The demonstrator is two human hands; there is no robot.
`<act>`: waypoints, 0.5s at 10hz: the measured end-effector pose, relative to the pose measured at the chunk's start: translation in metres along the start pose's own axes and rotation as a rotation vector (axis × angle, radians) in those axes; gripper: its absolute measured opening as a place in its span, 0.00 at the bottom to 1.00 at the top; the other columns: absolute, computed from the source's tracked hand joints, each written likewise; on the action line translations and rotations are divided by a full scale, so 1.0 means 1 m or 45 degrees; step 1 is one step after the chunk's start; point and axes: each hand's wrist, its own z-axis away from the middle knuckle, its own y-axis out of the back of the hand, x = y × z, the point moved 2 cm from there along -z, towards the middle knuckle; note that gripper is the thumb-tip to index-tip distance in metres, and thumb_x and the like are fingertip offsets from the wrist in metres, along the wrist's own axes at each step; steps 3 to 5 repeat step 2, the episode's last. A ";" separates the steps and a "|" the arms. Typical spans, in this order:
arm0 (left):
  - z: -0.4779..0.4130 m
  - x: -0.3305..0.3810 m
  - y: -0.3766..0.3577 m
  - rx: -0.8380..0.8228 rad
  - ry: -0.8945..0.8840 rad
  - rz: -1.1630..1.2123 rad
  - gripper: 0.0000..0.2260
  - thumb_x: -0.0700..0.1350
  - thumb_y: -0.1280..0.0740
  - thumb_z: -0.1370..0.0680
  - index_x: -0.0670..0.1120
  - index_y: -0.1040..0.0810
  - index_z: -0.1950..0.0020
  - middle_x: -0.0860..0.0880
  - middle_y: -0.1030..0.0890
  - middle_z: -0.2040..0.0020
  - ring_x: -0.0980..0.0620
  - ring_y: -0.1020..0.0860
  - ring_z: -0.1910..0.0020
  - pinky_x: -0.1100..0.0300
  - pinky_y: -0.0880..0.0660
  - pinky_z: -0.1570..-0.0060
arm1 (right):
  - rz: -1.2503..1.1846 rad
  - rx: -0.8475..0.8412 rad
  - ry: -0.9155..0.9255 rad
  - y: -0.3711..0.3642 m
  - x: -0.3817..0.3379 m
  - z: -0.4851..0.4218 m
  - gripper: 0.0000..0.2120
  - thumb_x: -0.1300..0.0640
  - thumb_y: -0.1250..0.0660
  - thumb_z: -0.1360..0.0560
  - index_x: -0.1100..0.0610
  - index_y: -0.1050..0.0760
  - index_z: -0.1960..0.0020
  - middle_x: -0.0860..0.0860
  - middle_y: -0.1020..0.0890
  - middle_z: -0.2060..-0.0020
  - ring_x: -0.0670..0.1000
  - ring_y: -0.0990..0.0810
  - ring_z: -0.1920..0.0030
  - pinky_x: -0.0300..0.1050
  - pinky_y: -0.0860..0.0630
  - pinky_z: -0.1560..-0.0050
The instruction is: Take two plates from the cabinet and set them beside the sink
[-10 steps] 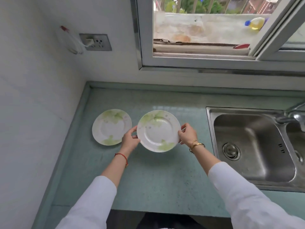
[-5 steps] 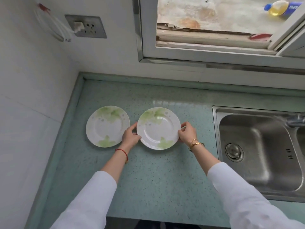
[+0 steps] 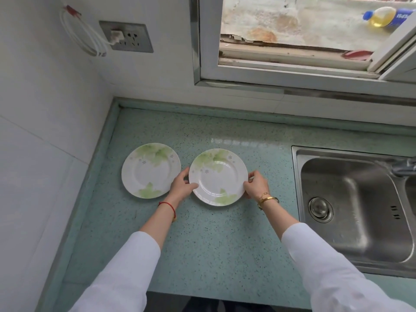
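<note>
Two white plates with green leaf prints are on the pale green countertop (image 3: pixel 202 248), left of the steel sink (image 3: pixel 351 212). The left plate (image 3: pixel 150 170) lies flat by itself near the wall. The right plate (image 3: pixel 218 176) looks to be resting on the counter, held at both sides. My left hand (image 3: pixel 182 186) grips its left rim, thumb on top. My right hand (image 3: pixel 256 183) grips its right rim.
A white tiled wall (image 3: pixel 40 154) runs along the left. A wall socket (image 3: pixel 128 37) with a plugged-in white cable is at the back left. An open window (image 3: pixel 292 41) sits behind the counter, with a bottle (image 3: pixel 382 16) on the ledge outside. A faucet (image 3: pixel 403 167) overhangs the sink.
The right plate has come down from a slightly tilted, lifted hold to lie level on the counter. Both hands stay on its rims. The camera view has tilted down a little.
</note>
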 end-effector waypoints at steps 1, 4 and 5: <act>0.008 -0.001 0.000 0.012 -0.021 0.016 0.35 0.34 0.31 0.26 0.50 0.39 0.21 0.48 0.28 0.27 0.54 0.26 0.43 0.64 0.28 0.50 | 0.001 0.007 -0.020 0.000 0.005 0.002 0.14 0.61 0.39 0.24 0.59 0.29 0.39 0.58 0.20 0.47 0.61 0.17 0.51 0.59 0.18 0.49; 0.022 0.000 0.001 0.106 -0.072 0.030 0.35 0.37 0.29 0.26 0.49 0.40 0.21 0.48 0.32 0.24 0.51 0.27 0.33 0.60 0.27 0.40 | -0.056 0.140 0.040 0.007 0.006 0.011 0.18 0.58 0.38 0.22 0.61 0.30 0.33 0.55 0.21 0.50 0.55 0.22 0.52 0.48 0.25 0.49; 0.022 0.000 0.001 0.106 -0.072 0.030 0.35 0.37 0.29 0.26 0.49 0.40 0.21 0.48 0.32 0.24 0.51 0.27 0.33 0.60 0.27 0.40 | -0.056 0.140 0.040 0.007 0.006 0.011 0.18 0.58 0.38 0.22 0.61 0.30 0.33 0.55 0.21 0.50 0.55 0.22 0.52 0.48 0.25 0.49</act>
